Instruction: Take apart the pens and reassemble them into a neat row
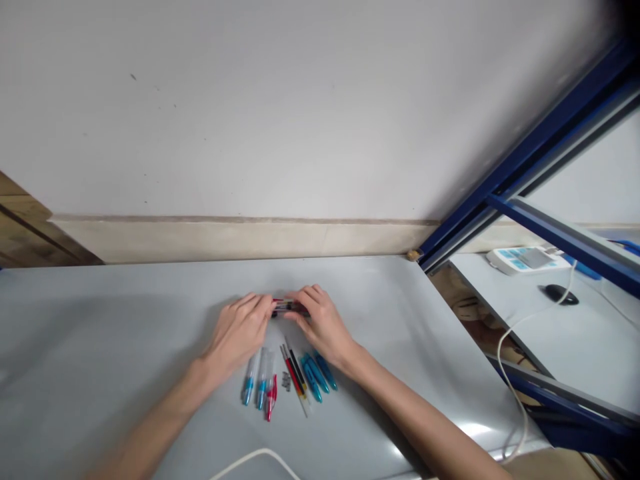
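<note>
My left hand (243, 327) and my right hand (322, 325) are close together over the table, fingers curled around the two ends of a few pens (285, 307). These pens lie sideways, with dark, clear and red parts showing; my fingers cover most of them. Just below my hands are clear pen barrels with blue ends (263, 380) and one with a red end (271, 398). Beside them lie small springs (286, 381), slim red and black ink refills (295, 373), and several teal pen barrels (313, 377), the rightmost near my right wrist.
The grey table (125, 333) meets a pale wall (250, 120). On the right rises a blue metal frame (500, 180); behind it a second table holds a white device (527, 259) and a black mouse (561, 294). A white cable (503, 347) hangs there; another white loop (263, 452) crosses the near edge.
</note>
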Tool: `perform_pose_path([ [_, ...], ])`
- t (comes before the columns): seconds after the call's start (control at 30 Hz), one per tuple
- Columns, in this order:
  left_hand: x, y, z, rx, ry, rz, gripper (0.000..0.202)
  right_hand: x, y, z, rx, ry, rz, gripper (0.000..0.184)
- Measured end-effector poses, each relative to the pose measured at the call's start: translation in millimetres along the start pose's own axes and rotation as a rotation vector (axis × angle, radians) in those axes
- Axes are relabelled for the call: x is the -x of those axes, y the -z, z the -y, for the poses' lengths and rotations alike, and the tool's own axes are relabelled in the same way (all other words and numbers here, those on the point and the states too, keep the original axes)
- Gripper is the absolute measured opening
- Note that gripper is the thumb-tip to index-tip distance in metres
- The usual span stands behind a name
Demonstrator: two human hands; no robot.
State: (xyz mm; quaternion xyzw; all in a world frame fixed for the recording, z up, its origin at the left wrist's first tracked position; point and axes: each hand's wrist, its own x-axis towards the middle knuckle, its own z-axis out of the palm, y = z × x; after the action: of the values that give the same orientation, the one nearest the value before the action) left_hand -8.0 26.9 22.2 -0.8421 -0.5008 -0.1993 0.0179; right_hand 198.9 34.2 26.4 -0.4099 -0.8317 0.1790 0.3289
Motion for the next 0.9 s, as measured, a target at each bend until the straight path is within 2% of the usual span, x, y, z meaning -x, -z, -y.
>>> perform_pose_path([
  [0.13,-12,-4.6,3,0.023,-0.063,0.023,0.023,-10,-3,-10,0.176,-0.011,0.07,0.025],
  [0.3,-5,-16.4,6,0.011,-0.176,-0.033,0.022,1,-9,-19,0.119,0.062,-0.029,0.017],
  [0.47,-1,-20.2,3,0.012,-0.167,-0.074,0.023,8,-8,-20,0.065,0.071,-0.076,0.013],
  [0.67,-3,-20.5,-4,0.032,-0.134,-0.126,0.029,9,-8,-19,0.053,0.103,-0.071,0.021],
  [0.8,-3,-17.4,-2,0.023,-0.119,-0.126,0.032,7,-5,-17,0.082,0.121,-0.076,0.017],
  [0.9,-2,-17.0,1,0.023,-0.102,-0.135,0.031,4,-3,-16,0.154,0.116,-0.035,0.022],
])
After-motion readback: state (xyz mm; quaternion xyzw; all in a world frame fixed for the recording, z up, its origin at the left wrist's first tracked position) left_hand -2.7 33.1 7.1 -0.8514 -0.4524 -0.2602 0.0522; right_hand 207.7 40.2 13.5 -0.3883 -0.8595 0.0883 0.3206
